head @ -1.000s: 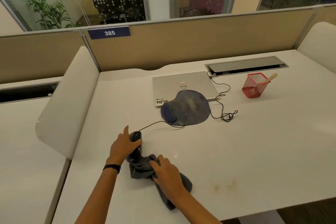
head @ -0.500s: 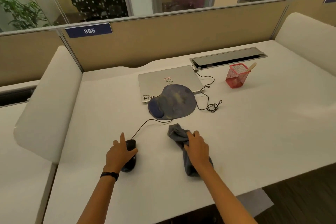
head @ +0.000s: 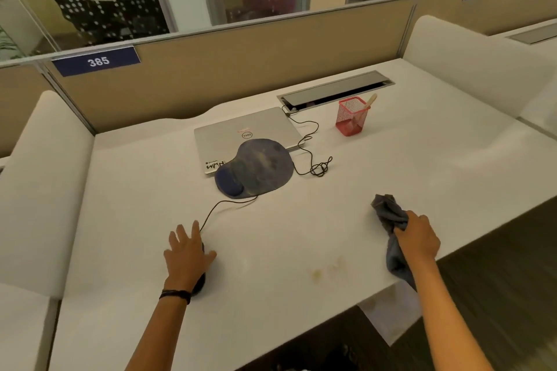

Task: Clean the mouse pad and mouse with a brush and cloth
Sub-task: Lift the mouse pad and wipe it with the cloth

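While left hand (head: 188, 256) rests spread flat on mouse (head: 199, 284), nearer than pad (head: 256, 167), right hand (head: 417, 238) clutches bunched cloth (head: 387, 212) right of pad. Judgement: carry cloth to pad, pin pad edge since it overlaps laptop (head: 241, 129), wipe outward. Likely brush (head: 370, 101) in cup (head: 351, 123) behind pad.

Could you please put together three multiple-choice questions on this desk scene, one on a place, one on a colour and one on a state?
1. Where does the mouse pad lie?
A. partly on the laptop
B. on the floor
C. on a chair

2. What colour is the mesh holder?
A. green
B. red
C. white

3. What is the right hand doing?
A. resting flat and empty
B. holding a cup
C. gripping the cloth

Answers:
1 A: its far edge overlaps the closed lid.
2 B: its wire mesh is plainly red.
3 C: the fingers curl round the grey cloth.
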